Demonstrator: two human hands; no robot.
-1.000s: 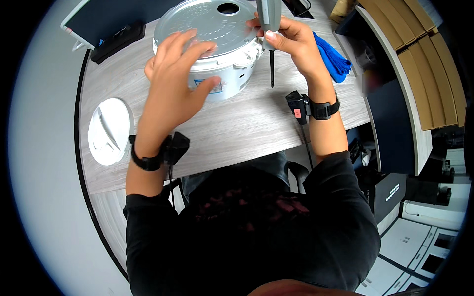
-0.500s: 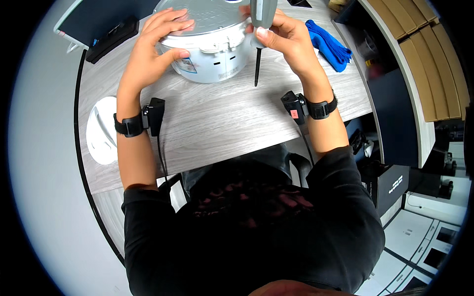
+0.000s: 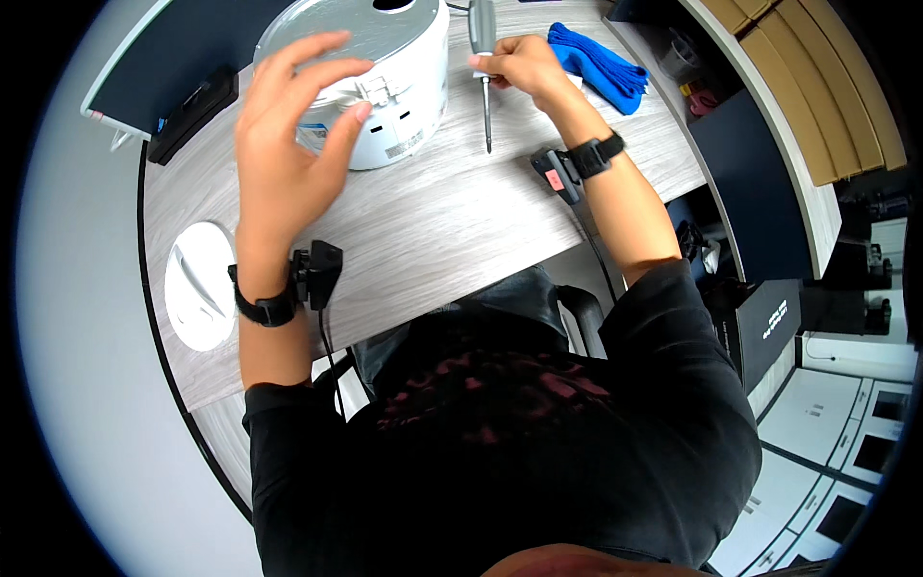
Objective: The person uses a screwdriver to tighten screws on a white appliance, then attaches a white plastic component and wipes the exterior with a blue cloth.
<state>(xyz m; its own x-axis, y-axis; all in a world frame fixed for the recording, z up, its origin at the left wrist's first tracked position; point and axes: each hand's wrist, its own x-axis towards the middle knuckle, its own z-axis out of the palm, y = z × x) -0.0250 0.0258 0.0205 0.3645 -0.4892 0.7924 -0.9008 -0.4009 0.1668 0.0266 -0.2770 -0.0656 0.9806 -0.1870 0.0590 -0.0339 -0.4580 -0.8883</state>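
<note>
Screwdriver [image 3: 483, 40] in the right hand [image 3: 527, 69], cooker [image 3: 413, 87] on the worktop [image 3: 433, 231]
Right fingers pinch the screwdriver, shaft down; left hand [image 3: 284, 159] open, fingers spread by the cooker's rim (contact, I cannot tell); the screwdriver looks light and stiff, best held by its handle; the cooker seems bulky, its top likely slippery, better gripped low.

"How does the left grip [image 3: 288, 159] look from where you're standing?"

"Spread wide, fingers [image 3: 327, 78] loosely curved, thumb [image 3: 340, 146] well apart from them."

"And the right grip [image 3: 527, 71]?"

"Pinched, its thumb reaching out leftward. The right forearm [image 3: 627, 207] slants inward from a bent elbow; the left forearm [image 3: 274, 351] runs nearly straight forward."
</note>
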